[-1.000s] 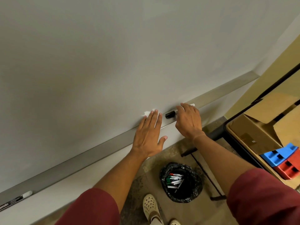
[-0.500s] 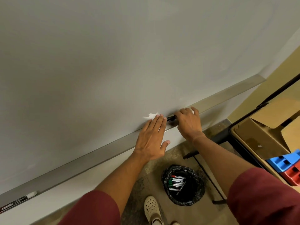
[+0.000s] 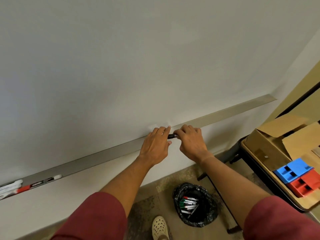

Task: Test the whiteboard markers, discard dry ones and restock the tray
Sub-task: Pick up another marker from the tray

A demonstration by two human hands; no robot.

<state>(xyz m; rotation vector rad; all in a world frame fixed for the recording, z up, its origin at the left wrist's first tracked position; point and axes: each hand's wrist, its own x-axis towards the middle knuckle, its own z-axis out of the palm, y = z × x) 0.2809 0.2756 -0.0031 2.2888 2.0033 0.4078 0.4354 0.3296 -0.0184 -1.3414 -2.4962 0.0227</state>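
A black marker (image 3: 172, 135) is held level just above the metal tray (image 3: 103, 155) that runs under the whiteboard (image 3: 138, 58). My right hand (image 3: 191, 142) is closed around its barrel. My left hand (image 3: 155, 144) meets it from the left, with fingers above and thumb below the black cap. Only the cap end shows between the hands. A bit of white cloth or paper (image 3: 153, 126) peeks out behind my left fingers. Further markers (image 3: 44, 181) lie in the tray at the far left.
A black-lined bin (image 3: 206, 220) on the floor below my hands holds several discarded markers. At right, a table (image 3: 259, 172) carries an open cardboard box (image 3: 270, 146) and blue and red blocks (image 3: 294, 170). A shoe (image 3: 160, 227) is near the bin.
My right hand closed on the black marker and slid it left off the tray. My left hand shifted right from lying flat on the tray to meet the cap.
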